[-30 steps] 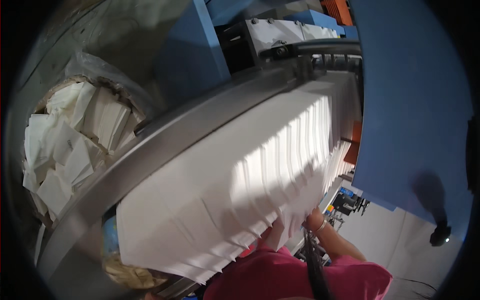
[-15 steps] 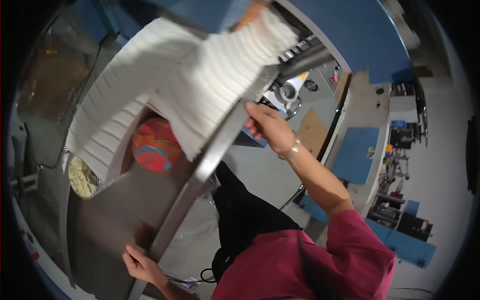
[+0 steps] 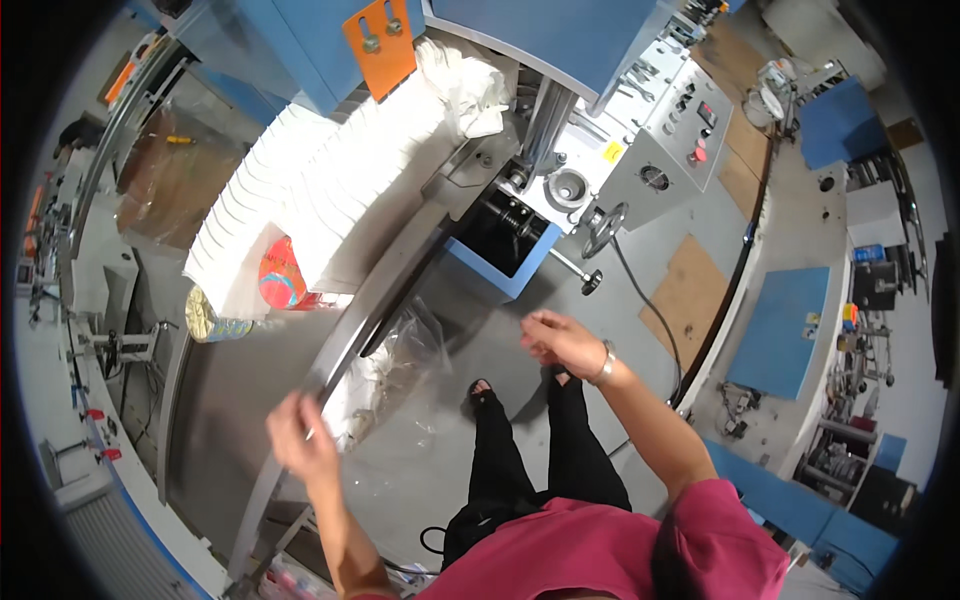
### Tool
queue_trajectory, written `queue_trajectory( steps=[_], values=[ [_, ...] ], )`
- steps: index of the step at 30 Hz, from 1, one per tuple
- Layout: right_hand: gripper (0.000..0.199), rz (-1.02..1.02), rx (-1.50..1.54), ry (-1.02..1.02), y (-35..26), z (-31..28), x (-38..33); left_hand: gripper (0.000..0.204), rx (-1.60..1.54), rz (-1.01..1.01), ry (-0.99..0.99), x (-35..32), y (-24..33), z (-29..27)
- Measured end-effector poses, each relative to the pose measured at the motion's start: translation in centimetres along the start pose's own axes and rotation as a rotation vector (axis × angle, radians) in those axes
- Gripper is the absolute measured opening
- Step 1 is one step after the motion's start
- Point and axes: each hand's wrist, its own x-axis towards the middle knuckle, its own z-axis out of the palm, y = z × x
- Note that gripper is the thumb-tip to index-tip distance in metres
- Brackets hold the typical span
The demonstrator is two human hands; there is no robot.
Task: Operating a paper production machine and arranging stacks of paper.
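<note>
1. The left hand (image 3: 300,438) is seen near the rim (image 3: 375,300) of a steel table (image 3: 230,400), at the table's near end. Its fingers are loosely curled; whether they grip the rim or merely hover over it cannot be told.
2. The right hand (image 3: 562,343) is held in mid-air above the floor (image 3: 690,290), well apart from the table. Its fingers are bent and bunched, and nothing is seen between them. A bracelet (image 3: 604,364) is worn at the wrist.
3. A long row of white paper stacks (image 3: 320,190) is laid across the table, running from a blue machine (image 3: 560,35) toward the far edge.
4. A round red and orange pack (image 3: 281,276) is placed just beside the near end of the stacks, with a round yellowish tin (image 3: 205,318) close by.
5. A clear plastic bag (image 3: 390,370) holding white scraps is hung below the rim, between the hands.
6. A grey control panel (image 3: 660,130) with a handwheel (image 3: 605,222) is seen to the right of the table.
7. Black trousers (image 3: 530,470) and a magenta shirt (image 3: 620,550) are visible at the lower edge.
</note>
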Motion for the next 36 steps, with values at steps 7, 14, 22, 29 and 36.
queue_trajectory(
  steps=[7,14,22,29,36],
  values=[
    [0.022,0.067,0.061,0.034,4.1,-7.9,-3.8,0.013,-0.262,0.503,-0.095,10.7,16.8,15.0],
    [0.017,0.13,0.109,0.194,8.6,-12.0,-5.3,0.011,0.2,0.713,0.191,17.7,20.5,27.5],
    [0.016,0.213,0.127,0.182,11.9,-12.3,-6.3,0.006,0.241,0.788,0.181,18.0,19.1,28.7],
    [0.018,0.199,0.146,0.196,12.8,-11.1,-6.4,0.006,0.242,0.8,0.137,17.5,18.2,27.8],
    [0.021,0.114,0.176,0.217,13.1,-13.1,-6.2,0.023,-0.188,0.401,-0.189,15.1,19.4,24.8]
  ],
)
